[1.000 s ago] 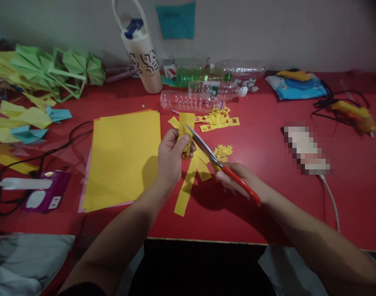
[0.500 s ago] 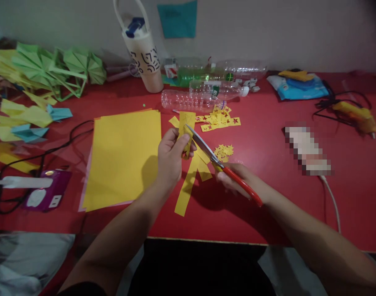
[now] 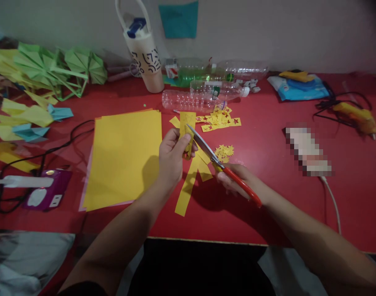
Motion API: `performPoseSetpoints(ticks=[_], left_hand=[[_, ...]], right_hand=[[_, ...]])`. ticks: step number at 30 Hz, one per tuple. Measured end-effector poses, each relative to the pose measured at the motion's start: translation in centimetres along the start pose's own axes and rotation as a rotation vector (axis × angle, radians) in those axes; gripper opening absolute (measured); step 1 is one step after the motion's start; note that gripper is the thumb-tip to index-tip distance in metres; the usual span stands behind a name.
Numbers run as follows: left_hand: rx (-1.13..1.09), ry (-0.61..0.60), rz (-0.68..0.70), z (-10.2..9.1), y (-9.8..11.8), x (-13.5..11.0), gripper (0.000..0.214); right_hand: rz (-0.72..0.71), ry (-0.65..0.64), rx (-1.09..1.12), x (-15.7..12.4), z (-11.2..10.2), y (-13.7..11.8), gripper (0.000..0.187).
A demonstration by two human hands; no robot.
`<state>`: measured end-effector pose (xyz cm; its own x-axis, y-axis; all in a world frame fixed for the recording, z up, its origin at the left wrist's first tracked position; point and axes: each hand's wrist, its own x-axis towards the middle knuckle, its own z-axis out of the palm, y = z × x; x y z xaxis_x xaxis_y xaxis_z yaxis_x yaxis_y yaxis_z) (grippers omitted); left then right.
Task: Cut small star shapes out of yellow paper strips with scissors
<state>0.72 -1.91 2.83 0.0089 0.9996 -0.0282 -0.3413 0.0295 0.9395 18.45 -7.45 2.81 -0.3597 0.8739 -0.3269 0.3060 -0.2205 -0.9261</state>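
Note:
Between the thumb and fingers of my left hand [image 3: 172, 154] is a yellow paper strip [image 3: 187, 120], held upright, with faint pencil lines on it. My right hand [image 3: 234, 181] grips red-handled scissors [image 3: 242, 186], whose blades point up and left and meet the strip just above my left thumb. Under my hands lie plain yellow strips [image 3: 186, 193]. A small heap of cut paper stars [image 3: 224, 153] sits beyond the scissors. Behind it are used strips with star-shaped holes [image 3: 221, 120].
A stack of yellow paper [image 3: 123, 156] lies at left, near a purple power strip [image 3: 49, 189]. Clear plastic bottles [image 3: 192, 100] and a white tumbler [image 3: 145, 57] stand or lie at the back. To the right are a blurred-out device [image 3: 308, 152], a wipes pack [image 3: 299, 88] and a glue gun [image 3: 356, 116].
Almost nothing differs. The whole view has shifted very slightly, and both hands keep their hold on the strip and scissors.

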Motion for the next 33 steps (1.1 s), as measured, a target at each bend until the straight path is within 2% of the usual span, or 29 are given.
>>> performPoseSetpoints(ticks=[9, 24, 29, 33], left_hand=[[-0.031, -0.006, 0.006, -0.1, -0.2, 0.2, 0.020], [-0.027, -0.012, 0.016, -0.2, -0.4, 0.2, 0.019], [0.022, -0.055, 0.073, -0.6, -0.4, 0.5, 0.014], [0.063, -0.030, 0.169, -1.3, -0.3, 1.1, 0.014]], right_hand=[[-0.019, -0.005, -0.023, 0.2, -0.1, 1.0, 0.053], [-0.003, -0.011, -0.021, 0.2, -0.1, 0.8, 0.052], [0.005, -0.012, -0.020, 0.1, -0.2, 0.8, 0.050], [0.015, -0.022, -0.033, 0.0, -0.3, 0.2, 0.051]])
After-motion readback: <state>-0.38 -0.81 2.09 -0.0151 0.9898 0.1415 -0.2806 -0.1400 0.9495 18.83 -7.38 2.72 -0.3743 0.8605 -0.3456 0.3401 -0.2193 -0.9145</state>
